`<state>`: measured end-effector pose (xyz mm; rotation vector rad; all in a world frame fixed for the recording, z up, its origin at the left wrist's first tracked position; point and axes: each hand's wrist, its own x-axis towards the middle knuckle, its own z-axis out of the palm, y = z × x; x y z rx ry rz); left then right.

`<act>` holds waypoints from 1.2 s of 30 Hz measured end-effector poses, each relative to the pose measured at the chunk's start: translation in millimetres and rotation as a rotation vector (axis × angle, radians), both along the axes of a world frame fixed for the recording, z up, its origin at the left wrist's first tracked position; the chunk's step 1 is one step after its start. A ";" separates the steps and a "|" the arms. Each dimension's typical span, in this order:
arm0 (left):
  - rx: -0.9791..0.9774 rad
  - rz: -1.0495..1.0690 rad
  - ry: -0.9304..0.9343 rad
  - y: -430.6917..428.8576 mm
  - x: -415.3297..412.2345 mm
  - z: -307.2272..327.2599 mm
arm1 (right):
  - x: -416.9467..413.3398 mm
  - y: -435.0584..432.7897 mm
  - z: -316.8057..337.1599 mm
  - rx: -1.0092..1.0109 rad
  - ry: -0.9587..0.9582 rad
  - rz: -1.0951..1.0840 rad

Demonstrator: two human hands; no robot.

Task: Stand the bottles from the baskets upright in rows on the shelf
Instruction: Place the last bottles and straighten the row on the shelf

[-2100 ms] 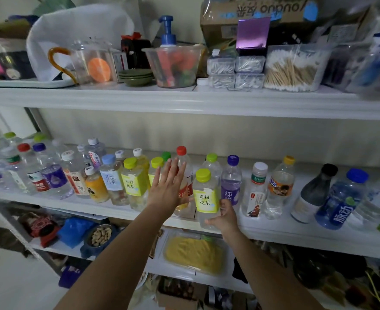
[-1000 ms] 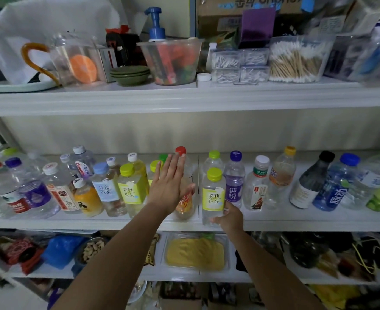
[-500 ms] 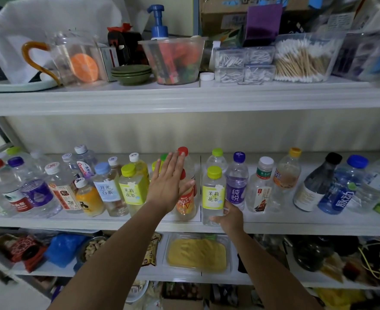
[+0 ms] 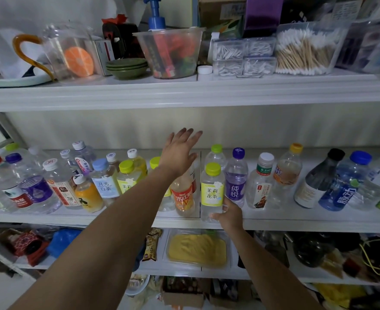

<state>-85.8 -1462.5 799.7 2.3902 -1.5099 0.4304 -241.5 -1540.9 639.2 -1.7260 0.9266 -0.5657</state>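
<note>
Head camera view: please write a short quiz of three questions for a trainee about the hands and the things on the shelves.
1. True or false: the left hand is closed round something.
2. The right hand holds a bottle near its base. Its cap is: A lime green; B purple; C white.
3. Short answer: is the cotton swab box above or below the shelf where the drinks stand?

Key: 1 false, its fingers are spread and hold nothing; 2 A; 3 above.
</note>
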 end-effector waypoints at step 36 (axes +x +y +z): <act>0.232 -0.161 0.186 -85.7 4.3 13.2 | 13.2 -18.1 -19.1 -0.019 0.003 0.073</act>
